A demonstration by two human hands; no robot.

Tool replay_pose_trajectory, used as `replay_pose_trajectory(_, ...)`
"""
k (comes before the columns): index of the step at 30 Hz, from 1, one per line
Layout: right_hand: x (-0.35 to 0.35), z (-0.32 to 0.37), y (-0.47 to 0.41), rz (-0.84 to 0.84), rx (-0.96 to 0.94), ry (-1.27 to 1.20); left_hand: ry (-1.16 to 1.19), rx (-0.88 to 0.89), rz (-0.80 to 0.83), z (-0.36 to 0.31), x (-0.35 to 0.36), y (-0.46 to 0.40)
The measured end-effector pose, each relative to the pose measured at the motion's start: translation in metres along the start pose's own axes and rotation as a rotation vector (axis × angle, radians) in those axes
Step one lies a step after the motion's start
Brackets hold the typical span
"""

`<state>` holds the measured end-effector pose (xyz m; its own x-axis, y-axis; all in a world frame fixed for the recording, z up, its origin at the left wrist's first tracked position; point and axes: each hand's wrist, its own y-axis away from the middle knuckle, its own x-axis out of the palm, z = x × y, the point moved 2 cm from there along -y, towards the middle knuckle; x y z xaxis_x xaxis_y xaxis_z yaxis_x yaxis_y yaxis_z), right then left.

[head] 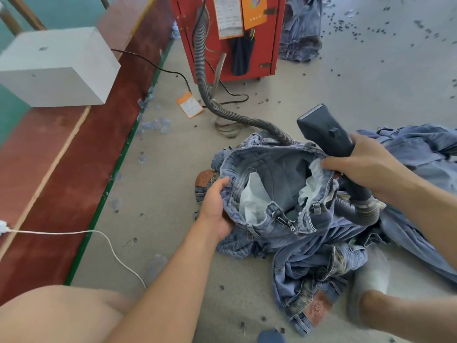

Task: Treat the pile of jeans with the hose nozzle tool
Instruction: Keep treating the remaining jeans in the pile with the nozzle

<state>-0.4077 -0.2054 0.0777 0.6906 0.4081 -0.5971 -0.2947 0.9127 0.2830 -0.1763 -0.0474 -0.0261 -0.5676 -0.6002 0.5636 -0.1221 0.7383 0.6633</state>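
Early to midway, by the look of it. Left hand [217, 206] gripping the waistband of 1 pair of jeans [272, 189], held open atop the pile [321, 256] on the floor, near right. Right hand [363, 164] wrapped around the hose nozzle tool [324, 129] while pinching the far rim. Nozzle not yet inside. 1 hose [205, 78], 1 red machine [269, 45] far centre, 2 hands; pile count impossible to tell.

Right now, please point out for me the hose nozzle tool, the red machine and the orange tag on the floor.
hose nozzle tool [321, 131], head view, on its flat black head.
red machine [270, 45], head view, on its front panel.
orange tag [190, 105], head view, on its middle.
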Motion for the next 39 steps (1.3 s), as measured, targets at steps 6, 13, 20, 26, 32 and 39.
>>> replay_pose_trajectory(6, 0.0, -0.005, -0.007, -0.074, 0.031, -0.081, 0.129, 0.038, 0.093, -0.007, 0.001, 0.006)
replay_pose_trajectory(13, 0.02, 0.018, 0.006, 0.15, -0.052, -0.025, 0.34, 0.038, 0.415, -0.007, 0.056, 0.02)
replay_pose_trajectory(20, 0.038, 0.033, -0.001, 0.056, -0.062, 0.14, 0.4, 0.033, 0.471, -0.001, 0.065, 0.014)
replay_pose_trajectory(26, -0.005, 0.013, -0.019, 0.193, 0.157, -0.516, -0.387, 0.203, -0.217, -0.002, 0.035, -0.013)
replay_pose_trajectory(32, -0.024, -0.003, -0.012, 0.503, 0.142, -0.6, -0.447, 0.209, 0.187, 0.007, 0.042, -0.017)
replay_pose_trajectory(39, -0.02, -0.005, -0.02, 0.237, 0.261, -0.652, -0.173, 0.126, 0.282, -0.005, 0.049, -0.006)
